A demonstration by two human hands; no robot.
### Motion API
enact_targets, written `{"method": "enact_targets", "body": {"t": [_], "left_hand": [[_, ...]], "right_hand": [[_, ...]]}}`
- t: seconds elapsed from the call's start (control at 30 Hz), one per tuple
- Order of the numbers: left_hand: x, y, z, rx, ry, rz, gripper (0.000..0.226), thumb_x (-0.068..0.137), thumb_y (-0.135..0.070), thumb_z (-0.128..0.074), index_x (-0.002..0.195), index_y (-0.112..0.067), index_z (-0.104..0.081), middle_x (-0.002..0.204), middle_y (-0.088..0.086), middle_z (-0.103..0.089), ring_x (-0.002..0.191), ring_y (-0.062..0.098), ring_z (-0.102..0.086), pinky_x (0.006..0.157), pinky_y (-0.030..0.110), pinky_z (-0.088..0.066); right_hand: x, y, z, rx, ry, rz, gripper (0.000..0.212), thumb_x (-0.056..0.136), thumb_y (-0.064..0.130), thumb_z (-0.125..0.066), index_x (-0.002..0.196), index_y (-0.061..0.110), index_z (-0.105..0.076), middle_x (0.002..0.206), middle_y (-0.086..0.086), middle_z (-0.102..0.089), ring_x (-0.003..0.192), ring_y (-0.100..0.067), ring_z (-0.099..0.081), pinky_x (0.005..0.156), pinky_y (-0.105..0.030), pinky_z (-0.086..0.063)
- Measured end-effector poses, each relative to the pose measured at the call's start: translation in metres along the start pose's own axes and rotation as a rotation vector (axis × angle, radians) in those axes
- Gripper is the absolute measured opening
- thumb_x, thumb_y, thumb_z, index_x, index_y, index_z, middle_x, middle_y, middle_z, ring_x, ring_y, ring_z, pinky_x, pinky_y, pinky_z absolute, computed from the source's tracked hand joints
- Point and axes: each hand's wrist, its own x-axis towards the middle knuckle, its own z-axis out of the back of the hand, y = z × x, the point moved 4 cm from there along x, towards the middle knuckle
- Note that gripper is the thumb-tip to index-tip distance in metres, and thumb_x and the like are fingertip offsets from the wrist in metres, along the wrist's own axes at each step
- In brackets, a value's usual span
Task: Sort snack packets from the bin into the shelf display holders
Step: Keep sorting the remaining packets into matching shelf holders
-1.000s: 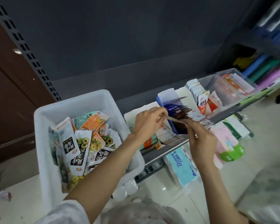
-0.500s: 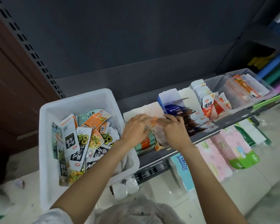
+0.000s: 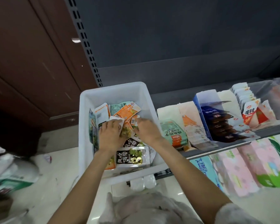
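Both hands down in the white bin [image 3: 87, 110] among loose snack packets [image 3: 132, 156]. Left hand [image 3: 111, 135] curled round a white-and-green packet [image 3: 125, 132]; right hand [image 3: 146, 130] blurred, grasp impossible to tell. On the shelf [image 3: 265, 135] just right, upright holders [image 3: 200, 107] filled with packets.

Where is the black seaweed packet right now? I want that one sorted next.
In the head view, the black seaweed packet lies at the near end of the white bin, between the two forearms, below both hands.
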Motion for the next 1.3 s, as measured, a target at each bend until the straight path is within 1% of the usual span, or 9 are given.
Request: {"method": "enact_targets", "body": {"t": [0.17, 0.33, 0.43, 0.53, 0.63, 0.83, 0.93, 1.13, 1.3], "left_hand": [[-0.005, 0.014, -0.008, -0.010, 0.101, 0.026, 0.065, 0.083, -0.039, -0.064, 0.140, -0.023, -0.038, 0.144, 0.001, -0.038, 0.132, 0.024, -0.031, 0.106, 0.038, -0.028], [-0.011, 0.015, 0.007, -0.239, -0.048, 0.019, 0.050, 0.086, -0.039, -0.063, 0.129, -0.019, -0.051, 0.132, 0.004, -0.051, 0.122, 0.025, -0.044, 0.096, 0.036, -0.037], [-0.022, 0.010, 0.029, -0.595, -0.224, 0.179, 0.029, 0.086, -0.033, -0.065, 0.110, -0.017, -0.062, 0.109, -0.001, -0.063, 0.105, 0.018, -0.057, 0.083, 0.028, -0.044], [-0.034, -0.015, 0.039, -1.216, -0.003, 0.346, 0.035, 0.085, -0.031, -0.066, 0.114, -0.015, -0.058, 0.101, -0.006, -0.066, 0.098, 0.008, -0.063, 0.082, 0.017, -0.046], [-0.041, -0.051, 0.044, -1.526, 0.099, 0.274, 0.041, 0.082, -0.028, -0.065, 0.119, -0.011, -0.057, 0.106, 0.003, -0.070, 0.096, 0.012, -0.067, 0.080, 0.024, -0.054], [-0.025, -0.103, 0.065, -1.186, -0.266, 0.019, 0.008, 0.082, -0.015, -0.071, 0.089, -0.015, -0.066, 0.078, 0.001, -0.068, 0.068, 0.007, -0.061, 0.060, 0.030, -0.052], [-0.016, -0.151, 0.077, -0.828, -0.373, -0.375, 0.007, 0.082, -0.023, -0.071, 0.086, -0.018, -0.069, 0.076, -0.008, -0.066, 0.065, 0.004, -0.058, 0.059, 0.026, -0.049], [0.000, -0.228, 0.057, -0.529, -0.455, -0.667, 0.009, 0.081, -0.032, -0.067, 0.084, -0.025, -0.072, 0.079, -0.011, -0.068, 0.070, 0.010, -0.062, 0.053, 0.027, -0.047], [0.011, -0.237, 0.022, -0.466, -0.340, -0.695, 0.014, 0.082, -0.034, -0.066, 0.083, -0.022, -0.072, 0.079, -0.009, -0.070, 0.069, 0.014, -0.063, 0.063, 0.025, -0.045]], "right_hand": [[0.014, 0.019, -0.025, -0.129, 0.005, -0.042, 0.028, 0.092, 0.013, -0.055, 0.119, 0.004, -0.051, 0.114, -0.015, -0.063, 0.105, -0.033, -0.059, 0.083, -0.038, -0.047], [-0.011, 0.010, 0.017, 0.185, -0.210, -0.132, 0.021, 0.091, 0.004, -0.050, 0.110, 0.003, -0.060, 0.104, -0.011, -0.060, 0.090, -0.026, -0.060, 0.074, -0.022, -0.047], [-0.043, -0.016, 0.052, 0.463, -0.443, -0.202, 0.012, 0.094, 0.004, -0.049, 0.102, 0.009, -0.057, 0.098, -0.003, -0.061, 0.081, -0.018, -0.063, 0.060, -0.016, -0.050], [-0.070, -0.038, 0.057, 0.947, -0.482, -0.323, 0.012, 0.094, 0.005, -0.052, 0.098, 0.015, -0.055, 0.099, 0.002, -0.064, 0.091, -0.017, -0.066, 0.063, -0.036, -0.059], [-0.085, -0.038, 0.054, 1.327, -0.419, -0.373, 0.021, 0.093, -0.002, -0.051, 0.094, 0.018, -0.057, 0.102, -0.002, -0.064, 0.092, -0.017, -0.065, 0.060, -0.026, -0.057], [-0.112, -0.056, 0.081, 0.666, -0.589, -0.270, 0.065, 0.086, 0.015, -0.067, 0.137, 0.034, -0.032, 0.128, -0.001, -0.046, 0.111, -0.013, -0.054, 0.092, -0.031, -0.049], [-0.130, -0.064, 0.129, 0.465, -0.762, -0.075, 0.075, 0.086, 0.011, -0.067, 0.142, 0.040, -0.026, 0.129, 0.003, -0.040, 0.095, -0.010, -0.059, 0.076, -0.028, -0.053], [-0.128, -0.110, 0.160, 0.101, -0.787, 0.026, 0.016, 0.091, 0.008, -0.057, 0.105, 0.010, -0.064, 0.104, -0.007, -0.060, 0.076, -0.020, -0.062, 0.068, -0.038, -0.053], [-0.122, -0.150, 0.137, 0.131, -0.789, -0.074, 0.009, 0.092, 0.006, -0.056, 0.093, 0.005, -0.065, 0.091, -0.011, -0.064, 0.072, -0.021, -0.058, 0.067, -0.025, -0.045]]}}
